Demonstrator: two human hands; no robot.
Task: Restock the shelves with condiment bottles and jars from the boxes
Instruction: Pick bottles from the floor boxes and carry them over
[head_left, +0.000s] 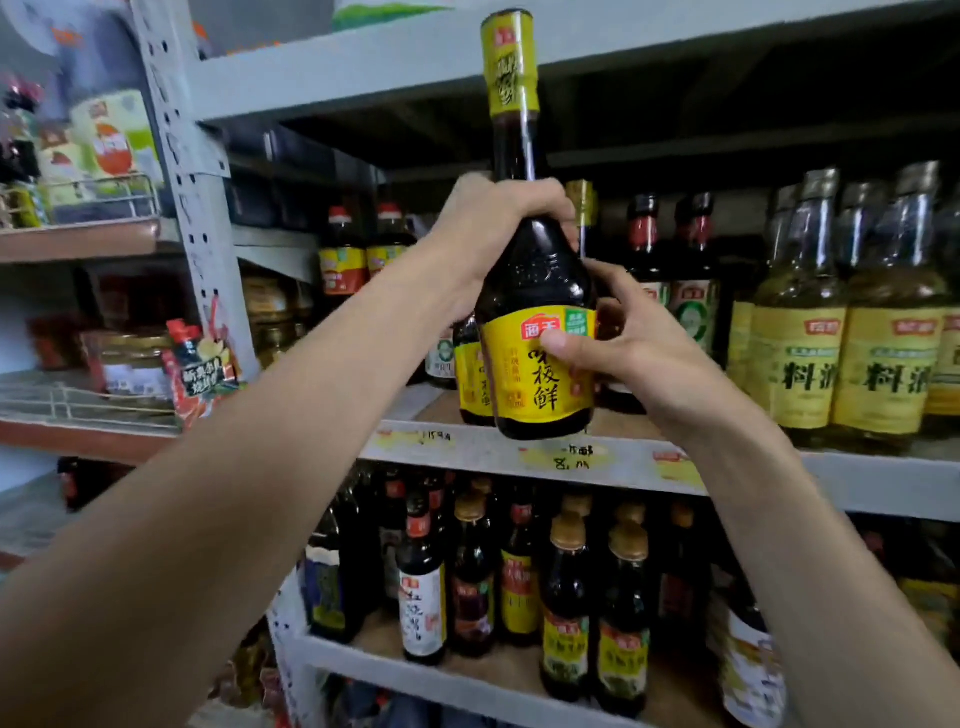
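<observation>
A tall dark sauce bottle (535, 291) with a yellow label and yellow neck wrap is held upright in front of the middle shelf (467, 444). My left hand (493, 228) grips its shoulder just below the neck. My right hand (634, 343) holds the lower body, thumb pressed on the label. The bottle's base hangs at the shelf's front edge. A matching yellow-label bottle (470, 374) stands on the shelf right behind it.
Yellow-label cooking wine bottles (841, 332) crowd the shelf's right side; red-capped dark bottles (343, 254) stand at the back left. The lower shelf (467, 670) is packed with dark sauce bottles. A grey upright post (192, 171) separates a left rack holding jars and packets.
</observation>
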